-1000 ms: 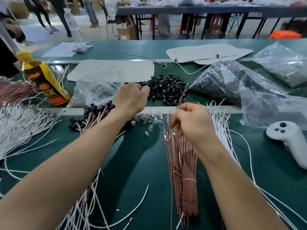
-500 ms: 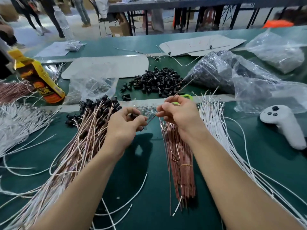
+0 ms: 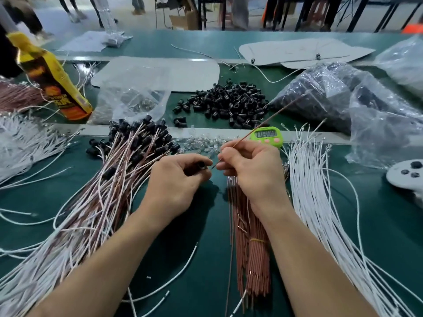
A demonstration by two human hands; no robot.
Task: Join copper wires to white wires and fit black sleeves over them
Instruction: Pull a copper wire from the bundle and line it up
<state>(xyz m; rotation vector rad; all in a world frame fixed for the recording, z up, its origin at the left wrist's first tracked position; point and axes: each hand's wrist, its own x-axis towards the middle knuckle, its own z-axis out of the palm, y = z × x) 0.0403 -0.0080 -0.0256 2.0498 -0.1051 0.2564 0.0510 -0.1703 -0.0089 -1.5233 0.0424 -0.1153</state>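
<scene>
The left hand (image 3: 176,181) has its fingers (image 3: 194,159) curled round one black sleeve (image 3: 202,165), near the middle of the green surface (image 3: 183,259). The right hand (image 3: 251,170) pinches a copper wire (image 3: 270,118), its lower tip just beside the sleeve's opening, its length slanting far and right. A copper bundle (image 3: 251,259) lies under the right wrist, with white wires (image 3: 315,202) to its right, sleeved wires (image 3: 103,191) to the left and loose sleeves (image 3: 226,104) farther off.
</scene>
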